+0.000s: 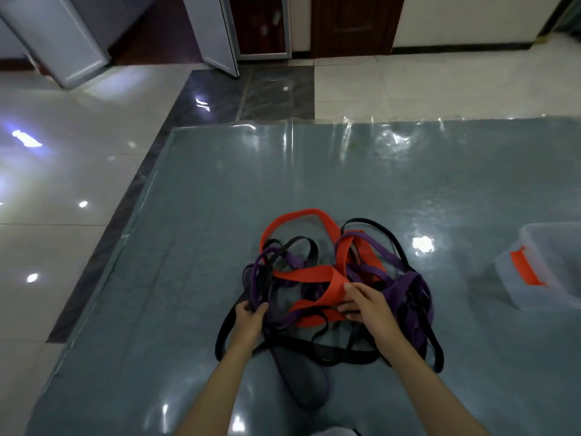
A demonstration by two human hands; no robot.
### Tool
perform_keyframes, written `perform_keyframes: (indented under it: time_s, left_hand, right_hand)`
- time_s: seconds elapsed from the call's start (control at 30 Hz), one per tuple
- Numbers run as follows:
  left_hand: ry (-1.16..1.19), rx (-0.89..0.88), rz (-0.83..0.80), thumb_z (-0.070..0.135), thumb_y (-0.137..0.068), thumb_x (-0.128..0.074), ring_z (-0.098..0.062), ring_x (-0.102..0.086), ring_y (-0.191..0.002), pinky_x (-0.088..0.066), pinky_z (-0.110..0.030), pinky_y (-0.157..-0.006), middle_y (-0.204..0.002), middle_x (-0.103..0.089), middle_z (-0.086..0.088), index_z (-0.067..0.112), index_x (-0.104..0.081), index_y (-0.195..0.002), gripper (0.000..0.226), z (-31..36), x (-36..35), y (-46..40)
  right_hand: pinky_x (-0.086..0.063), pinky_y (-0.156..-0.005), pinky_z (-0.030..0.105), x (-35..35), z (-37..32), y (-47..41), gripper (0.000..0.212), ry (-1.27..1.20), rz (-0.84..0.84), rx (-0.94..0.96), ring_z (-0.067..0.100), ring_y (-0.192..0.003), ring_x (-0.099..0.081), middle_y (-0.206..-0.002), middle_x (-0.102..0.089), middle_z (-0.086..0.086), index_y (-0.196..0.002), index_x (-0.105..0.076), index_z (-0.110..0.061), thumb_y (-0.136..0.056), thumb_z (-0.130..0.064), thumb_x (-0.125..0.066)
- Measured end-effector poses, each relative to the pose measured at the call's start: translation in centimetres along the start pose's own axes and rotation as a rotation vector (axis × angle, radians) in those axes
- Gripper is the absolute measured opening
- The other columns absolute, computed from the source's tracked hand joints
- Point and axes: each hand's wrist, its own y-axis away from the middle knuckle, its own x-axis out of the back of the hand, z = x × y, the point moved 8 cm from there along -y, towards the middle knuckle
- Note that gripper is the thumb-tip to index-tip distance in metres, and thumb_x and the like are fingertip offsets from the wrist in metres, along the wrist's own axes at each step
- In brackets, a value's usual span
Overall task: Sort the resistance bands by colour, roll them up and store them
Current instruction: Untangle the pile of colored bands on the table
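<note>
A tangled heap of resistance bands lies on a grey-green mat (195, 234) in front of me. Wide red bands (309, 275) cross the middle, purple bands (408, 294) bunch at the right and loop at the left, and thin black bands (327, 352) run along the near edge. My left hand (250, 319) grips dark purple and black strands at the heap's left side. My right hand (364, 305) pinches a red band where it folds near the centre.
A clear plastic storage box (547, 269) with an orange latch stands on the mat at the right. Glossy floor tiles (63, 184) lie to the left of the mat. Cabinets and doors (220, 33) stand along the far wall.
</note>
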Motion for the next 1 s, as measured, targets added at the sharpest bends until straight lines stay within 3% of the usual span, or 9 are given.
perform_keyframes:
  time_s: [0.07,0.13,0.3,0.4,0.57,0.77,0.83,0.93,1.0]
  left_hand:
    - [0.051,0.070,-0.065,0.018,-0.103,-0.068,-0.045,-0.064,-0.123,-0.053,-0.057,-0.106,-0.131,-0.064,-0.028,-0.003,-0.047,-0.139,0.047,-0.4,-1.1,-0.2]
    - [0.127,0.132,-0.076,0.017,-0.104,-0.067,-0.044,-0.065,-0.121,-0.055,-0.053,-0.096,-0.130,-0.066,-0.024,0.001,-0.049,-0.138,0.042,-0.6,-1.6,-0.1]
    - [0.147,0.216,-0.075,0.005,-0.099,-0.065,-0.027,-0.065,-0.078,-0.047,-0.033,-0.066,-0.097,-0.073,-0.016,0.003,-0.067,-0.111,0.012,-0.4,-1.0,0.2]
    - [0.254,0.240,-0.057,0.007,-0.099,-0.062,-0.021,-0.062,-0.077,-0.047,-0.032,-0.070,-0.086,-0.068,-0.009,0.009,-0.068,-0.097,0.007,0.2,-0.5,0.5]
    - [0.539,0.168,-0.051,-0.001,-0.098,-0.061,-0.021,-0.061,-0.076,-0.051,-0.035,-0.076,-0.080,-0.065,-0.007,0.015,-0.062,-0.092,0.017,2.6,0.5,1.1]
    - [0.695,0.048,-0.187,0.025,-0.084,-0.067,-0.018,-0.077,-0.086,-0.052,-0.040,-0.087,-0.102,-0.080,-0.005,0.020,-0.078,-0.101,0.021,4.3,-0.1,2.3]
    - [0.677,-0.004,-0.199,0.027,-0.086,-0.063,-0.016,-0.077,-0.088,-0.051,-0.039,-0.087,-0.106,-0.079,-0.005,0.022,-0.082,-0.099,0.024,4.6,-0.4,2.3]
    - [0.445,-0.184,-0.156,0.005,-0.099,-0.048,-0.019,-0.073,-0.106,-0.053,-0.037,-0.093,-0.119,-0.077,-0.007,0.019,-0.081,-0.111,0.038,5.5,-0.2,2.4]
    - [0.291,-0.307,-0.117,-0.007,-0.101,-0.047,-0.018,-0.068,-0.119,-0.053,-0.031,-0.098,-0.129,-0.072,-0.002,0.021,-0.081,-0.112,0.046,6.1,0.0,2.5]
  right_hand:
    - [-0.057,-0.065,0.024,0.2,0.2,0.0,0.020,0.054,-0.013,0.017,0.015,-0.074,-0.074,-0.079,-0.077,0.002,-0.090,-0.076,-0.019,-0.104,-0.027,-0.065]
    - [-0.057,-0.067,0.024,0.3,0.3,-0.2,0.023,0.090,-0.025,0.035,0.013,-0.076,-0.075,-0.079,-0.078,0.002,-0.084,-0.077,-0.023,-0.104,-0.026,-0.066]
    - [-0.062,-0.072,0.027,0.0,-0.4,-1.5,0.015,0.063,-0.010,0.051,0.014,-0.083,-0.078,-0.086,-0.080,0.002,-0.097,-0.078,-0.019,-0.104,-0.021,-0.065]
    - [-0.062,-0.074,0.029,-0.7,-1.3,-2.5,0.012,0.042,0.000,0.077,0.018,-0.083,-0.079,-0.089,-0.081,0.002,-0.108,-0.074,-0.018,-0.105,-0.020,-0.063]
    - [-0.059,-0.067,0.028,-4.7,-1.8,-3.6,0.006,-0.005,-0.034,0.105,0.027,-0.078,-0.079,-0.085,-0.077,0.005,-0.110,-0.061,-0.015,-0.104,-0.015,-0.064]
    - [-0.054,-0.082,0.019,-10.5,-2.7,-3.9,0.016,0.344,-0.107,0.287,-0.001,-0.090,-0.069,-0.092,-0.072,-0.012,-0.103,-0.063,-0.029,-0.097,-0.018,-0.074]
    - [-0.056,-0.083,0.024,-12.3,-2.5,-3.8,0.013,0.450,-0.213,0.285,0.001,-0.089,-0.070,-0.092,-0.074,-0.009,-0.105,-0.065,-0.026,-0.097,-0.019,-0.073]
    - [-0.054,-0.084,0.031,-13.7,-2.3,-3.5,0.006,0.521,-0.351,0.307,0.007,-0.088,-0.069,-0.095,-0.074,-0.005,-0.106,-0.065,-0.021,-0.103,-0.018,-0.062]
    - [-0.049,-0.089,0.027,-14.0,-1.9,-3.2,0.019,0.438,-0.409,0.232,0.004,-0.093,-0.066,-0.102,-0.073,-0.009,-0.108,-0.069,-0.024,-0.110,-0.027,-0.050]
